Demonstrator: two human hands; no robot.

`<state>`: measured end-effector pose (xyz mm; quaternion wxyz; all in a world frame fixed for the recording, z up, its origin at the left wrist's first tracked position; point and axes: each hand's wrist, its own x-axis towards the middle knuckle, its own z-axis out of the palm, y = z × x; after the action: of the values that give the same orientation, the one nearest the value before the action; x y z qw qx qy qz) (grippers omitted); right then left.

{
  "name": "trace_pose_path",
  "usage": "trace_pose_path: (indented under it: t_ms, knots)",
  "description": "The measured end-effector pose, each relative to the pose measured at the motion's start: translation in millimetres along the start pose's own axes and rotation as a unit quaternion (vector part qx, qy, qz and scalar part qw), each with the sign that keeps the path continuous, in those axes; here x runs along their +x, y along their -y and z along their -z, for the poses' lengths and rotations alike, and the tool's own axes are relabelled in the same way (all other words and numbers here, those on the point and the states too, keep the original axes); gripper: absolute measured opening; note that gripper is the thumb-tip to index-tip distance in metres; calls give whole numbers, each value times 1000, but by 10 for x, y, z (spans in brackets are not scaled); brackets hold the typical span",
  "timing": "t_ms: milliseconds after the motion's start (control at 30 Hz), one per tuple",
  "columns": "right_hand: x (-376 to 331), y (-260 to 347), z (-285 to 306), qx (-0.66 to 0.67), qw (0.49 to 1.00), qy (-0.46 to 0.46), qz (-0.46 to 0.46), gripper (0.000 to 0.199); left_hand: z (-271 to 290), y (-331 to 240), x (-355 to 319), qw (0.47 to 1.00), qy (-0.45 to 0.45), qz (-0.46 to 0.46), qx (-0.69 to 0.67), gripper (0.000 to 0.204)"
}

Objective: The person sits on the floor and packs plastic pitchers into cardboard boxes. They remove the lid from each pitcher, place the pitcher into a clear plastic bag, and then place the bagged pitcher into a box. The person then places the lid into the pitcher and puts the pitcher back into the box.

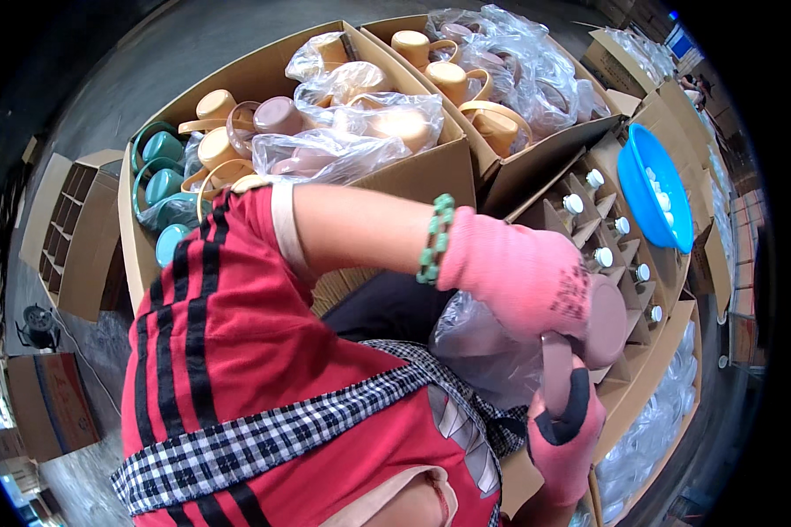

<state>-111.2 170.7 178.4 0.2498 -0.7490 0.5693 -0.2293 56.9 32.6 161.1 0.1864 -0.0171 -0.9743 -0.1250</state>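
In front of my body, both gloved hands are on a mauve plastic cup-shaped piece point(606, 323) with a flat loop handle point(555, 373). My left hand point(514, 272), in a pink knit glove with a green bead bracelet above it, is closed on the piece from above, its fingertips hidden. Below it, my right hand point(569, 439), in a pink glove with a black patch, closes its fingers on the loop handle. Clear plastic wrap point(488, 351) hangs beside the piece, between my hands and my lap.
An open carton point(453, 171) holds teal, orange and mauve looped pieces, some bagged. A second carton point(492, 180) holds similar ones. White-capped bottles point(602, 256) stand in a divided carton on the right, beside a blue basin point(633, 176) with small white items. Bagged goods point(650, 439) fill a carton at lower right.
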Motion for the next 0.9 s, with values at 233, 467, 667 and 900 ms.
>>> trace_pose_path:
  t_ms: [233, 467, 667, 900]
  knots:
    - [-99, -270, 388, 34, 959, -265, 96, 61, 686, 196, 135, 973, 11, 227, -49, 21]
    - [-137, -1076, 686, 174, 883, -427, -84, 35, 2297, 310, -1057, 860, -335, 383, -39, 12]
    - [15, -1676, 611, 152, 903, -386, -112, 30, 2855, -192, -1637, 680, -594, 429, -10, 12]
    - [219, -1690, 324, 116, 939, -302, -119, 32, 2931, 219, -3247, 665, -568, 414, 253, 24]
